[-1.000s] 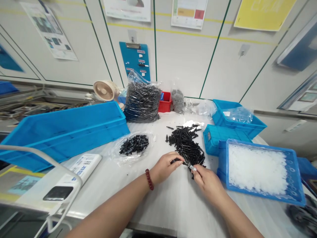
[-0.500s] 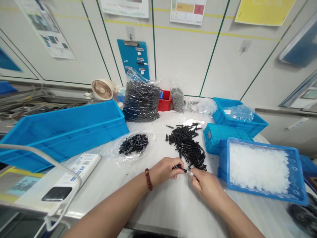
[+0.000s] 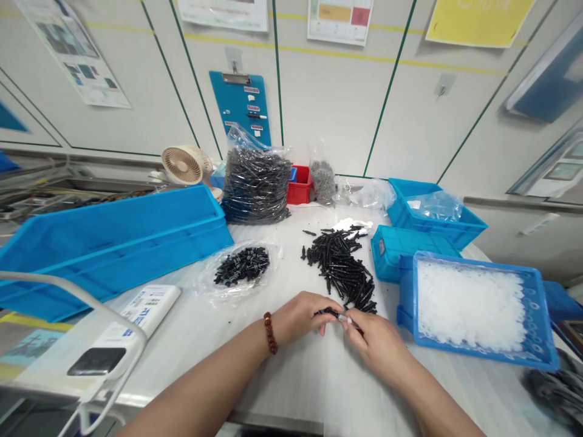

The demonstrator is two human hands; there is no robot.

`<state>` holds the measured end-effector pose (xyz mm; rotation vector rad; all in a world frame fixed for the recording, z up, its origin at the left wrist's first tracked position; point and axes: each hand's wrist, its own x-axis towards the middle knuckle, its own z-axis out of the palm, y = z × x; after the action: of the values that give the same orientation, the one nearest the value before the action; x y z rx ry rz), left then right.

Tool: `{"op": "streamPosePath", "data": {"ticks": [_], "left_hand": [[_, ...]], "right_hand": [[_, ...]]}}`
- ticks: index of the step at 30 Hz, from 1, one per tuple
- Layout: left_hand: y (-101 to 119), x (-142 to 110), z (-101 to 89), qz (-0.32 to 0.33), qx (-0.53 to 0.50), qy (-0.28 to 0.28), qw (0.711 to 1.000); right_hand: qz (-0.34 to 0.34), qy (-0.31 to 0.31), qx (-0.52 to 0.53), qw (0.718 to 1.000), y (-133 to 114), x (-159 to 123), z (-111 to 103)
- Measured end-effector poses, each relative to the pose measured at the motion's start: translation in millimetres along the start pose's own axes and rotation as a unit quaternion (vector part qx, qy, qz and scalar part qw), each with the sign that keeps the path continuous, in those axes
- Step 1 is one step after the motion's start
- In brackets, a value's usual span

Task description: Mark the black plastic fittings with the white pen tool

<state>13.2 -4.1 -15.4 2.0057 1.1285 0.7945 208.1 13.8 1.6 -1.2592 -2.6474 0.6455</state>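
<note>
My left hand (image 3: pixel 299 317) and my right hand (image 3: pixel 376 343) meet at the near middle of the white table (image 3: pixel 310 370). Between their pinched fingertips is a small black plastic part (image 3: pixel 331 313) with a clear piece at its right end. Just beyond the hands lies a loose pile of black parts (image 3: pixel 342 267). To the left a smaller heap of black parts (image 3: pixel 241 265) rests on a clear bag. A blue bin of clear white pieces (image 3: pixel 469 303) stands right of my right hand.
A long blue tray (image 3: pixel 109 243) lies tilted at the left. A big bag of black parts (image 3: pixel 255 182), a small fan (image 3: pixel 182 165) and a red box (image 3: pixel 298 188) stand at the back. Two more blue bins (image 3: pixel 432 212) sit at the right; a white device (image 3: pixel 136 312) lies near left.
Both hands have drawn back from the edge of the black pile toward me, still pinching the small part between them. The view has shifted slightly.
</note>
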Motion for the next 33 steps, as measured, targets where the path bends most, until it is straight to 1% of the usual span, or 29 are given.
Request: {"op": "streamPosePath", "data": {"ticks": [5,9,13,17,20,23,28,33], "left_hand": [[-0.9,1.1,-0.6,0.041,0.036,0.018,0.998],[1.3,1.7,-1.1,0.033,0.031,0.022,0.999],[3.9,1.7,-2.2,0.017,0.029,0.024,0.999],[4.4,1.4,-2.3,-0.006,0.017,0.035,0.999],[4.3,1.3,-1.6,-0.010,0.013,0.034,0.999],[4.3,1.2,-0.9,-0.001,0.014,0.031,0.999],[3.4,0.6,0.1,0.008,0.012,0.029,0.999],[1.0,0.0,-1.1,0.037,0.023,0.026,0.999]], "right_hand": [[0.000,-0.010,0.013,1.000,-1.1,-0.4,-2.2],[-0.011,-0.019,0.025,0.999,-0.6,0.1,-2.5],[-0.018,-0.012,0.020,1.000,0.7,0.0,-1.0],[-0.004,0.004,-0.002,1.000,0.4,-0.3,0.1],[0.002,0.019,-0.028,0.999,-0.6,-0.4,0.3],[0.012,0.027,-0.048,0.998,-1.2,-0.4,0.5],[0.052,0.023,-0.075,0.996,-1.9,0.1,1.4],[0.077,0.036,-0.087,0.993,-2.8,0.8,2.0]]}}
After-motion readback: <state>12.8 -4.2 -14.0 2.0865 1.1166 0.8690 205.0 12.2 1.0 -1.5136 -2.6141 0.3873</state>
